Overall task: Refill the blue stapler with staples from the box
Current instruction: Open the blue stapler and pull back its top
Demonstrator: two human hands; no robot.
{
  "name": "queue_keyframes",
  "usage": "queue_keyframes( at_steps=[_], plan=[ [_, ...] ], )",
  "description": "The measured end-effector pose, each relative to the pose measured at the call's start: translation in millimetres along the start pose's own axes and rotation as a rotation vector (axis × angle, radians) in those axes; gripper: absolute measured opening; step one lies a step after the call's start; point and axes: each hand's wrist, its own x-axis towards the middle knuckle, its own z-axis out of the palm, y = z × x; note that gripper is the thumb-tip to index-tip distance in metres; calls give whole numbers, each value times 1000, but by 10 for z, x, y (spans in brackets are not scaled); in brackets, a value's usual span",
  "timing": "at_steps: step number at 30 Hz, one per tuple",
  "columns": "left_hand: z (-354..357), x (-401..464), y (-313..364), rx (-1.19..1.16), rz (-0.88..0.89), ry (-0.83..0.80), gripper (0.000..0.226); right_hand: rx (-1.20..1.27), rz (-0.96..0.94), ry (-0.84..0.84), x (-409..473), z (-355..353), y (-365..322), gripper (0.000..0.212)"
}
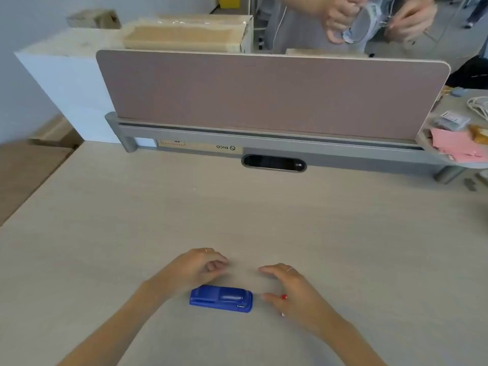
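The blue stapler lies closed on the desk near the front edge, its length running left to right. My left hand hovers just behind its left end with the fingers loosely curled and nothing in them. My right hand is palm down just right of the stapler, thumb tip a little off its right end. A small red and white thing peeks out from under that palm. It may be the staple box, but most of it is hidden, and I cannot tell whether the hand grips it.
A pink-grey divider panel on a grey rail closes the back of the desk, with a dark cable slot below it. Another person's hands work behind the panel. Pink papers and small packets lie at far right.
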Motion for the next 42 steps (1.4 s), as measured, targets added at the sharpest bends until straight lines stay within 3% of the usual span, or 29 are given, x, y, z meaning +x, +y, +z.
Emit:
queue_keyframes(
  at_steps=[5,13,17,20,25,30,39,42],
  plan=[
    [139,61,-73,-35,26,22,20,-176,-114,30,110,165,158,46],
    [343,104,-119,-166,141,189,13,-1,-120,65,197,393,183,21],
    [402,64,-138,-95,252,331,37,-39,-171,92,221,466,227,22],
    [426,4,-132,-10,309,375,38,17,-173,143,227,531,263,18],
    [460,-108,-138,141,381,391,46,80,-141,232,182,645,260,15],
    [436,-203,-86,286,359,280,64,79,-129,247,132,685,255,14],
    [367,-246,27,572,404,184,46,41,-107,315,107,755,246,6],
    [360,-288,68,591,423,206,51,-17,-95,355,96,793,235,15]
  ],
)
